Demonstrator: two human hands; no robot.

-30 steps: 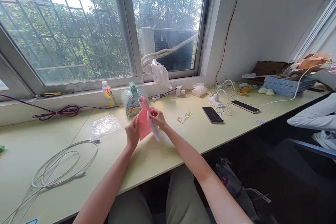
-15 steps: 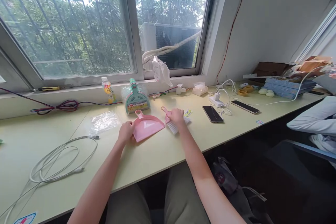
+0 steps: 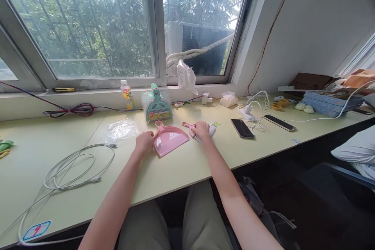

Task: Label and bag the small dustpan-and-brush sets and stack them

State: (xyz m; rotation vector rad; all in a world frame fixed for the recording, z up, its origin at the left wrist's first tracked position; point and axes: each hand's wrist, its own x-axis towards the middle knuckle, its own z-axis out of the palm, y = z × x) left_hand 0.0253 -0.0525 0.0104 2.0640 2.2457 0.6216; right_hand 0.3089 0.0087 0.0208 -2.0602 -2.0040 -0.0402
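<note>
A pink dustpan (image 3: 170, 140) lies on the desk in front of me, its looped handle pointing toward the window. My left hand (image 3: 144, 141) is closed on its left side, thumb over the rim. Just right of the pan, my right hand (image 3: 201, 129) grips a small pink brush (image 3: 191, 129) from above. The brush's pale bristles show below and to the right of my fingers, and a yellow-green label (image 3: 215, 124) sticks out behind them. Behind the pan stands a green dustpan-and-brush set (image 3: 158, 107) in clear plastic.
Left of the pan lie a clear plastic bag (image 3: 122, 129) and a coiled white cable (image 3: 60, 175). A drink bottle (image 3: 127, 95) stands by the sill. To the right are two phones (image 3: 242, 128), a white power adapter (image 3: 246, 112) and blue boxes (image 3: 325, 103). A person's sleeve shows far right.
My view has swung slightly left, so everything sits further right. The brush has turned a little under my right hand. Both hands keep their hold.
</note>
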